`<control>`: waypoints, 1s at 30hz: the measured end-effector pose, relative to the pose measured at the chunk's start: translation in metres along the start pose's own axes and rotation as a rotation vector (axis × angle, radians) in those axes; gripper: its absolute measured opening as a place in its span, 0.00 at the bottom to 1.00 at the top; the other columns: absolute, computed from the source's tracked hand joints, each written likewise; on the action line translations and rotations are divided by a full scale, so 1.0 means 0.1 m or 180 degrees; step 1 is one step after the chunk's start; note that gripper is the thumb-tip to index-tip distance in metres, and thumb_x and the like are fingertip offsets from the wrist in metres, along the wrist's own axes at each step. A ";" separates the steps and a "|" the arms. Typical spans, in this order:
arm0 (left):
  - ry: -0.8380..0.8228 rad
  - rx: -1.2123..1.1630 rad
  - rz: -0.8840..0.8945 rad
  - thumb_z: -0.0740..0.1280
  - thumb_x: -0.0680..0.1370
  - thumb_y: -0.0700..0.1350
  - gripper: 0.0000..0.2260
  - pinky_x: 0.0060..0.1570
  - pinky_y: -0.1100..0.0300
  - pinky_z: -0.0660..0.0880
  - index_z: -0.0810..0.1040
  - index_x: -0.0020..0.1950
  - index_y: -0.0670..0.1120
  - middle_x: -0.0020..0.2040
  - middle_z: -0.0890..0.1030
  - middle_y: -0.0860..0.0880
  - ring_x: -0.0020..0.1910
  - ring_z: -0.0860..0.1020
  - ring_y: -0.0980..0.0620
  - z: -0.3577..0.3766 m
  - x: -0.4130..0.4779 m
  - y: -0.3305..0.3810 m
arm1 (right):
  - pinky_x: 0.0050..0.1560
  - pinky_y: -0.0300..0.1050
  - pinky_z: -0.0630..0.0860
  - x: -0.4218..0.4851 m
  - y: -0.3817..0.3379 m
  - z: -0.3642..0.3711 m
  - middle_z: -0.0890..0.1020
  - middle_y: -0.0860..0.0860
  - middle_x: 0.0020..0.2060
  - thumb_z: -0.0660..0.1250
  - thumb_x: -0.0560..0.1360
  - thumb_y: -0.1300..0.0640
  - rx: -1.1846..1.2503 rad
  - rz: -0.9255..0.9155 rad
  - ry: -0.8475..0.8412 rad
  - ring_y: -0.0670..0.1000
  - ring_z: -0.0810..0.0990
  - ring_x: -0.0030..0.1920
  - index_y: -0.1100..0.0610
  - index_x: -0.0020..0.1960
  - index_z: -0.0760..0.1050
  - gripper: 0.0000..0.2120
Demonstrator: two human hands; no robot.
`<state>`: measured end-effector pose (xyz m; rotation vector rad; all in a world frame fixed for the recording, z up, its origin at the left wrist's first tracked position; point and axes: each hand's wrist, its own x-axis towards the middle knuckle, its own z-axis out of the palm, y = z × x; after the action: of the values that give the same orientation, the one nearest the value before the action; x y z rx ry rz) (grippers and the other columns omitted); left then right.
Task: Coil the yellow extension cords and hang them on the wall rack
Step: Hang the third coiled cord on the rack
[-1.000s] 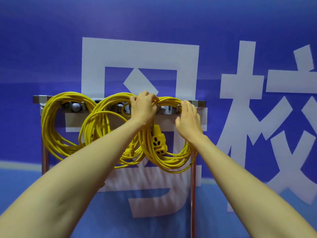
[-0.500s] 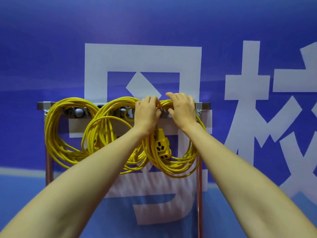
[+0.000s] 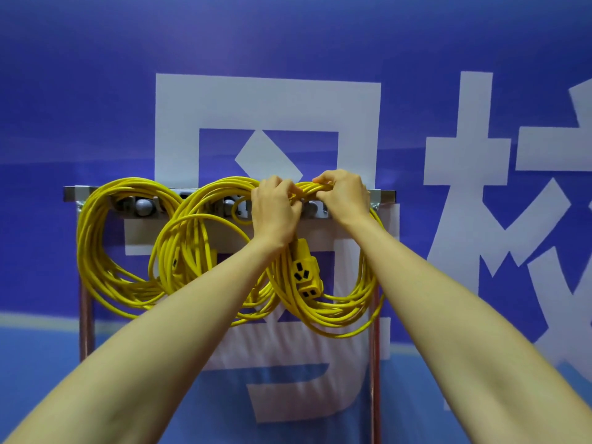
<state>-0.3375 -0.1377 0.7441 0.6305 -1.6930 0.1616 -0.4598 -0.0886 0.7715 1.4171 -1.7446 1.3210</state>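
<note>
Three coiled yellow extension cords hang from a grey metal rack against a blue wall. The left coil and the middle coil hang free of my hands. At the top of the right coil, my left hand and my right hand both grip the bundled strands where they pass over the rack. A yellow socket block dangles below my left wrist, inside the right coil. My hands hide the hook under the right coil.
The rack stands on two reddish vertical posts, one on the left and one on the right. Grey hooks show along the bar. Behind is a blue banner with large white characters.
My right hand has moved up from the side of the right coil and closed over its top strands next to my left hand. The view has shifted slightly downward.
</note>
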 end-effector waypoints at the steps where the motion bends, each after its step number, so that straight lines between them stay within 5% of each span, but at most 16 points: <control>1: -0.0018 0.0083 0.0074 0.69 0.75 0.41 0.05 0.52 0.56 0.64 0.81 0.50 0.43 0.49 0.78 0.44 0.52 0.73 0.45 0.01 0.00 -0.01 | 0.49 0.47 0.74 0.00 0.00 0.00 0.82 0.51 0.53 0.71 0.72 0.53 -0.0015 -0.0006 0.0025 0.55 0.79 0.54 0.50 0.54 0.81 0.10; 7: 0.0119 0.0460 0.0505 0.70 0.73 0.41 0.05 0.46 0.49 0.70 0.81 0.46 0.40 0.46 0.77 0.41 0.47 0.75 0.41 0.02 -0.07 -0.06 | 0.50 0.47 0.73 -0.07 0.02 0.02 0.81 0.51 0.55 0.70 0.74 0.54 -0.0030 -0.0161 0.0140 0.54 0.78 0.55 0.52 0.56 0.80 0.10; 12: 0.0074 0.0503 0.0790 0.61 0.77 0.47 0.14 0.52 0.49 0.71 0.82 0.55 0.43 0.51 0.78 0.42 0.50 0.75 0.42 -0.02 -0.20 -0.17 | 0.60 0.50 0.70 -0.16 0.06 0.08 0.80 0.52 0.56 0.67 0.74 0.56 -0.0030 -0.0484 0.0077 0.54 0.76 0.58 0.55 0.59 0.77 0.13; 16: -0.0097 0.0163 0.0351 0.62 0.80 0.44 0.13 0.59 0.52 0.67 0.81 0.60 0.44 0.56 0.77 0.43 0.58 0.72 0.43 -0.06 -0.22 -0.09 | 0.64 0.52 0.68 -0.18 0.10 0.06 0.80 0.51 0.58 0.63 0.78 0.52 0.0169 -0.0654 -0.0002 0.53 0.76 0.61 0.55 0.61 0.77 0.14; 22: -0.0111 -0.0084 -0.0311 0.64 0.80 0.43 0.11 0.59 0.59 0.64 0.81 0.60 0.46 0.56 0.74 0.46 0.59 0.69 0.48 -0.05 -0.14 0.08 | 0.55 0.57 0.75 -0.15 0.06 0.07 0.82 0.52 0.51 0.67 0.76 0.51 0.0541 -0.0241 0.0174 0.54 0.78 0.53 0.55 0.53 0.80 0.10; 25: 0.0011 0.0107 -0.0102 0.64 0.80 0.45 0.11 0.60 0.53 0.67 0.81 0.60 0.48 0.54 0.74 0.44 0.56 0.69 0.45 -0.05 -0.25 0.05 | 0.53 0.57 0.76 -0.17 0.05 0.06 0.82 0.52 0.49 0.69 0.75 0.51 0.0619 -0.0153 0.0276 0.53 0.78 0.52 0.55 0.50 0.81 0.09; 30: -0.0085 0.0225 -0.0203 0.61 0.81 0.48 0.14 0.67 0.51 0.57 0.77 0.66 0.53 0.58 0.72 0.44 0.61 0.66 0.45 -0.09 -0.40 0.00 | 0.59 0.51 0.72 -0.30 0.08 0.07 0.81 0.51 0.54 0.67 0.76 0.53 0.0181 -0.0375 0.0316 0.52 0.76 0.58 0.55 0.57 0.79 0.11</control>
<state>-0.3262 -0.1210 0.7089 0.7415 -1.6963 0.1688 -0.4574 -0.0826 0.7408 1.4369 -1.5470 1.3631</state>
